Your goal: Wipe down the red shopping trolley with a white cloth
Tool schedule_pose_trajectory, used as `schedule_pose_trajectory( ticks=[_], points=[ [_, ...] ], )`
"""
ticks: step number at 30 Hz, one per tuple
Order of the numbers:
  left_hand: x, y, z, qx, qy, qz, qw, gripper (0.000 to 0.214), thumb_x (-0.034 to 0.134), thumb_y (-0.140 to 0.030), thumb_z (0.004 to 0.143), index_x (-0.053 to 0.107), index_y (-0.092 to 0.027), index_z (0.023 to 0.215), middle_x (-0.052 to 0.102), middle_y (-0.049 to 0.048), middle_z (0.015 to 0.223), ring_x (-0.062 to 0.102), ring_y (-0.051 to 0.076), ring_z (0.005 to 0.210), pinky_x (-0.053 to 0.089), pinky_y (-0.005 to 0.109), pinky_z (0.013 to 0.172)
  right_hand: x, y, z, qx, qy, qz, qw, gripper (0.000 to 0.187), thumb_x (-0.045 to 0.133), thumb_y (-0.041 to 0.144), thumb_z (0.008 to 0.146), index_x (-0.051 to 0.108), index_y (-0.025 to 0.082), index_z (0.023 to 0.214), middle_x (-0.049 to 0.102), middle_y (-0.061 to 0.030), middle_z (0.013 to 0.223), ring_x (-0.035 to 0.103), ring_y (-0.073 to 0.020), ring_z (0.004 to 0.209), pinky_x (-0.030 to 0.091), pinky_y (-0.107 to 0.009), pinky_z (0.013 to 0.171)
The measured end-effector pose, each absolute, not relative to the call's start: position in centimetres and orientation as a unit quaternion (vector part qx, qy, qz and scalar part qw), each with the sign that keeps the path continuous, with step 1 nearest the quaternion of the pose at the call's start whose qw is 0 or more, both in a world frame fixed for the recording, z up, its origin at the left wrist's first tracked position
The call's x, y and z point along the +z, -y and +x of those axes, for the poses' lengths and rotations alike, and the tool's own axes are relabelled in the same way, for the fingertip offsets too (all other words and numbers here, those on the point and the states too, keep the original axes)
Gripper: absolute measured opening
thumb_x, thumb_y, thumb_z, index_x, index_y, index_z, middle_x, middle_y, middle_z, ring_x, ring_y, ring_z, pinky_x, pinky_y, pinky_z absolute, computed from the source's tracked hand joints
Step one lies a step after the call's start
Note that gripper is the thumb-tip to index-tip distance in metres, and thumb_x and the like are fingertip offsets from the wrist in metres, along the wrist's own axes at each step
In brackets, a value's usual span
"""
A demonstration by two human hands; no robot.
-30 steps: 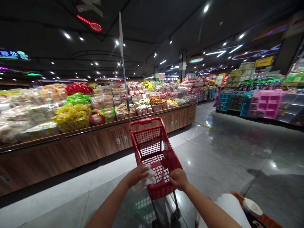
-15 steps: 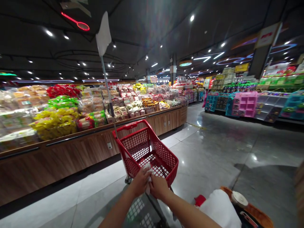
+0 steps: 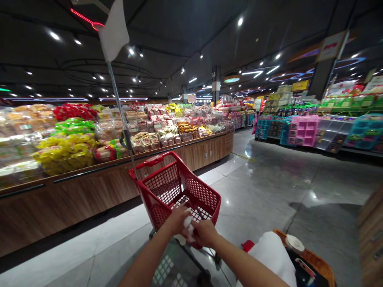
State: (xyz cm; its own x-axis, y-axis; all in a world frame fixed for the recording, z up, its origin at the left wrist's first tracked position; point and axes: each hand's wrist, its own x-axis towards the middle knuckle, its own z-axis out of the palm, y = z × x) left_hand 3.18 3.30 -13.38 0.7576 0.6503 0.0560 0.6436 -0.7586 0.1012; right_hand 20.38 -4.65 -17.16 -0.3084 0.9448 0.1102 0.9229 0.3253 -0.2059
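Observation:
My left hand (image 3: 177, 220) and my right hand (image 3: 204, 233) meet in front of me, fingers closed on a crumpled white wad (image 3: 188, 225) that looks like tissue or thin cloth. It bulges out between them; part of it is hidden by the fingers. Just beyond them stands a red plastic shopping cart (image 3: 201, 187) with grid walls. My hands overlap its near side in view, and I cannot tell whether they touch it. No goods show inside its basket. A pole with a white flag (image 3: 115, 34) rises at the cart's far left corner.
A wood-fronted counter (image 3: 98, 187) heaped with packaged foods runs along the left. At lower right are a white cloth (image 3: 269, 255) and a wicker basket (image 3: 326, 271) holding a white-lidded container (image 3: 295, 244). Pink and blue display racks (image 3: 303, 131) stand across the grey floor (image 3: 257, 183).
The cart and flag appear slightly further left and the flag larger. My hands have shifted a little apart, with more of the white wad showing between them.

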Motion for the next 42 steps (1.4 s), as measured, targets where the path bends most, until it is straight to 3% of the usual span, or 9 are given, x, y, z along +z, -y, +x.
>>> schedule_pose_trajectory(
  ticks=[4,7,10,14,18,21,28,36,42],
  points=[
    [-13.9,-2.2,5.0,0.014,-0.35,0.936,0.019,0.061,0.08,-0.058,0.057,0.062,-0.02,0.102,0.069,0.0079,0.102,0.062,0.028,0.098,0.044,0.043,0.097,-16.9,4.4,21.7,0.06,0.81,-0.578,0.079,0.032,0.057,0.042,0.08,0.062,0.024,0.107,0.073,-0.006,0.091,0.067,-0.0232,0.081,0.038,-0.026,0.066],
    [-14.2,-1.7,5.4,0.023,-0.36,0.932,-0.017,0.038,0.073,-0.048,0.074,0.062,-0.022,0.099,0.069,0.0071,0.102,0.063,0.025,0.098,0.046,0.037,0.091,-16.8,4.2,22.7,0.067,0.816,-0.57,0.067,0.03,0.057,0.04,0.082,0.063,0.026,0.107,0.073,-0.0049,0.094,0.065,-0.0221,0.083,0.038,-0.026,0.068],
    [-13.3,-2.6,2.9,0.027,-0.346,0.937,-0.047,0.023,0.069,-0.037,0.081,0.063,-0.024,0.099,0.069,0.0028,0.1,0.063,0.02,0.098,0.041,0.038,0.099,-16.7,4.1,23.9,0.071,0.827,-0.553,0.064,0.039,0.059,0.041,0.08,0.06,0.03,0.117,0.072,-0.0037,0.098,0.064,-0.0225,0.086,0.038,-0.026,0.07],
    [-10.5,-4.4,-3.3,0.018,-0.43,0.899,-0.08,0.02,0.068,-0.029,0.081,0.063,-0.023,0.1,0.07,0.003,0.099,0.063,0.021,0.095,0.042,0.039,0.097,-16.1,4.1,25.3,0.058,0.827,-0.557,0.049,0.037,0.06,0.043,0.08,0.064,0.028,0.113,0.072,-0.0048,0.095,0.064,-0.0223,0.085,0.037,-0.026,0.069],
    [-9.7,-3.7,-4.5,0.027,-0.447,0.892,-0.063,0.038,0.071,-0.049,0.077,0.062,-0.023,0.103,0.068,0.0058,0.106,0.061,0.024,0.1,0.044,0.037,0.093,-14.9,3.9,24.7,0.068,0.825,-0.557,0.068,0.038,0.042,0.051,0.093,0.07,0.025,0.096,0.073,-0.004,0.091,0.065,-0.0198,0.084,0.037,-0.026,0.071],
    [-11.3,-1.8,-0.9,0.057,-0.452,0.889,-0.045,0.043,0.063,-0.057,0.08,0.061,-0.022,0.104,0.066,0.0072,0.107,0.06,0.024,0.1,0.045,0.035,0.09,-14.3,3.6,22.4,0.079,0.814,-0.565,0.11,0.04,0.03,0.042,0.099,0.067,0.027,0.104,0.073,-0.0035,0.099,0.066,-0.0189,0.089,0.038,-0.026,0.073],
    [-13.4,-0.3,3.8,0.026,-0.41,0.909,-0.078,0.02,0.054,-0.035,0.092,0.06,-0.023,0.107,0.065,0.0072,0.105,0.063,0.021,0.094,0.048,0.03,0.078,-14.7,3.6,20.1,0.051,0.776,-0.617,0.121,0.046,0.022,0.04,0.102,0.066,0.025,0.102,0.073,-0.0055,0.098,0.068,-0.0208,0.088,0.041,-0.027,0.07],
    [-10.5,-0.6,-5.8,0.014,-0.437,0.888,-0.14,0.01,0.054,-0.028,0.09,0.062,-0.021,0.093,0.063,0.0042,0.084,0.061,0.019,0.079,0.044,0.029,0.072,-14.6,2.5,21.4,0.043,0.804,-0.586,0.09,0.042,0.026,0.044,0.102,0.063,0.026,0.105,0.074,-0.0055,0.097,0.069,-0.021,0.087,0.041,-0.027,0.07],
    [-12.0,0.5,-3.3,0.046,-0.498,0.859,-0.11,0.017,0.055,-0.035,0.09,0.061,-0.021,0.098,0.065,0.0066,0.093,0.061,0.023,0.087,0.045,0.034,0.077,-13.9,2.3,19.8,0.048,0.81,-0.577,0.089,0.042,0.025,0.044,0.102,0.063,0.027,0.109,0.074,-0.0055,0.098,0.069,-0.0217,0.088,0.042,-0.027,0.07]
  ],
)
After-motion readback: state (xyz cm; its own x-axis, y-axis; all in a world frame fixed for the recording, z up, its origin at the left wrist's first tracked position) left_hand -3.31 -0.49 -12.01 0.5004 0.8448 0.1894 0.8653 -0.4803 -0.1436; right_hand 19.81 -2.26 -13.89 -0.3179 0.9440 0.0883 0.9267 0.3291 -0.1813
